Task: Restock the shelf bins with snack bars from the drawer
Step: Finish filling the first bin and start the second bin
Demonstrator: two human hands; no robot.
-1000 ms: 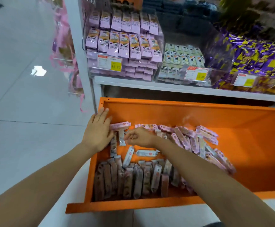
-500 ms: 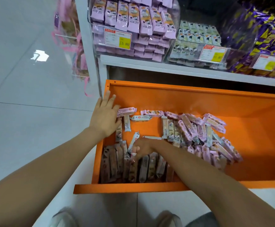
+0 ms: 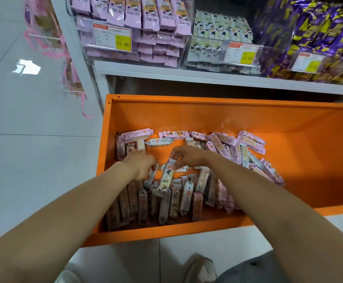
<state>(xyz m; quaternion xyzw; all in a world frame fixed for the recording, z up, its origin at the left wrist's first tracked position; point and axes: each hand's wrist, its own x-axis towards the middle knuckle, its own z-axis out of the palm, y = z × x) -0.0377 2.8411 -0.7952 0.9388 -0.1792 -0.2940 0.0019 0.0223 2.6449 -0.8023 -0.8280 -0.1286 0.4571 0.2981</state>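
An orange drawer [image 3: 207,113] stands pulled out below the shelf. Several pink and white snack bars [image 3: 234,146] lie loose along its back and stand in a row at its front. My right hand [image 3: 187,155] pinches the top end of one white snack bar [image 3: 167,176] and holds it upright over the front row. My left hand [image 3: 141,165] reaches into the drawer just left of that bar, fingers curled down among the wrappers; whether it holds one is hidden. Above, a clear shelf bin [image 3: 137,50] holds pink packs.
A second bin [image 3: 223,62] with white packs and a third [image 3: 309,64] with purple and yellow packs sit on the white shelf [image 3: 187,73]. Pink ribbon goods [image 3: 50,35] hang at the shelf's left end. My shoes [image 3: 199,270] stand on the tiled floor below the drawer.
My left hand left the drawer's left wall and moved down into the bars. My right hand lifted a white bar upright out of the front row.
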